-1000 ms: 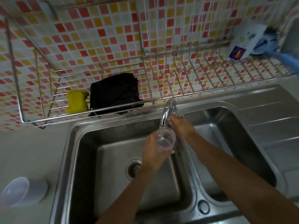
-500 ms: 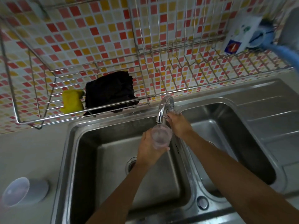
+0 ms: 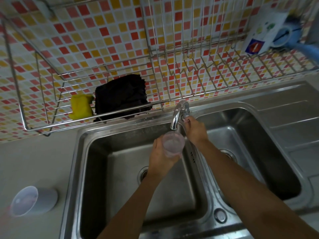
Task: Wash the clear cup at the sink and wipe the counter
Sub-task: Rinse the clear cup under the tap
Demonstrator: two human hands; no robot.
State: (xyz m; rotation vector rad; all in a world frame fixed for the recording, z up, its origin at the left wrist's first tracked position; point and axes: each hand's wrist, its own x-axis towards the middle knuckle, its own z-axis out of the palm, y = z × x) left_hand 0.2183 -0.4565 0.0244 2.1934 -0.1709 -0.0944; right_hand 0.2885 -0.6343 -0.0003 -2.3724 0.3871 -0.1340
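The left hand (image 3: 161, 156) has its fingers clamped round the clear plastic cup (image 3: 173, 144), held upright just under the spout of the curved chrome tap (image 3: 177, 116), above the left basin of the stainless steel double sink (image 3: 110, 152). The right hand (image 3: 196, 130) has its fingers closed on the tap's handle, right of the spout. Behind the tap, a wire rack (image 3: 155, 107) holds a yellow sponge (image 3: 80, 108) and a folded black cloth (image 3: 121, 97). Left of the sink, a second translucent cup (image 3: 32, 200) lies on the pale worktop (image 3: 34, 161)
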